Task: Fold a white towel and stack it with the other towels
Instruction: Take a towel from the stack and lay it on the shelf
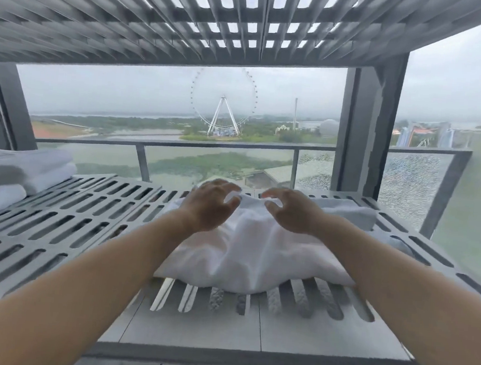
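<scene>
Two hands, left hand [211, 206] and right hand [293, 212], fingers pinching one rumpled white towel [256, 255] on a slatted shelf [57, 225], at least two stacked towels [18, 170] well left, one folded towel [346, 212] just right.

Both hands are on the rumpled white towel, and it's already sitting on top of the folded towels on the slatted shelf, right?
Not on top: the head view shows the white towel lying on the slatted shelf itself, apart from the folded towels at the left end. The left hand and right hand are both on it.
</scene>
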